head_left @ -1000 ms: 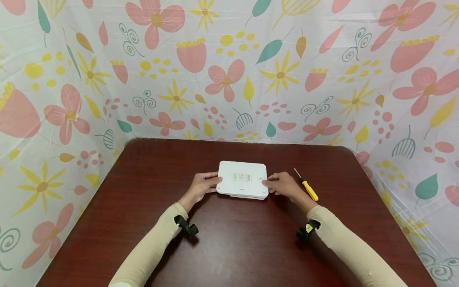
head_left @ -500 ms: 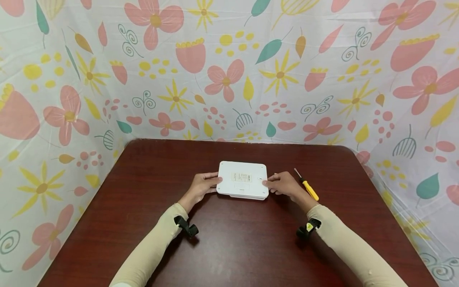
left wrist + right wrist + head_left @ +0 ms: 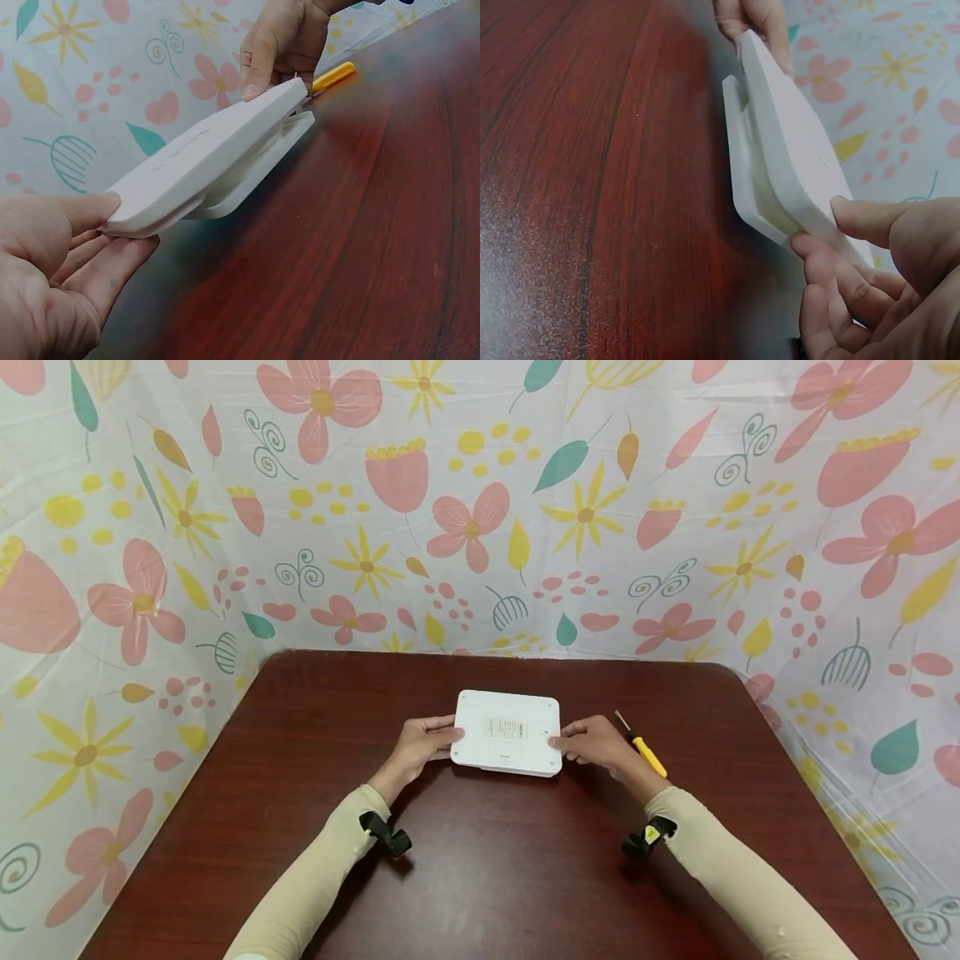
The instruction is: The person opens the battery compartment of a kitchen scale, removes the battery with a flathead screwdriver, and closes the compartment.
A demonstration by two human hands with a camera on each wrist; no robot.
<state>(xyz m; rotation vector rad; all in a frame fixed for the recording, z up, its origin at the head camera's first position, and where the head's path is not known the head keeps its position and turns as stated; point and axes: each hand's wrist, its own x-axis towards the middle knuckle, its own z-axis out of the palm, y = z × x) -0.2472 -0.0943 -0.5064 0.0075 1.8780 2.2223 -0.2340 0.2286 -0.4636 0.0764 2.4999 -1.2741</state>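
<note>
A white kitchen scale (image 3: 506, 752) is held underside up over the table, with a printed label and small corner holes on the face turned upward. In the wrist views a second, thinner plate (image 3: 259, 176) shows beneath the main body, with a gap between the two. My left hand (image 3: 416, 747) pinches the left edge, thumb on top and fingers below. On the opposite edge my right hand (image 3: 596, 743) grips likewise, its thumb (image 3: 862, 220) on the upper face. What lies inside the gap is too dim to tell.
A screwdriver (image 3: 647, 755) with a yellow handle lies on the table just right of my right hand. The dark red-brown wooden table (image 3: 495, 877) reaches back to a flower-patterned cloth (image 3: 472, 585), which also hangs along both sides.
Both hands have raised the scale slightly, and its far edge now sits a little higher in the head view. The screwdriver has stayed where it was.
</note>
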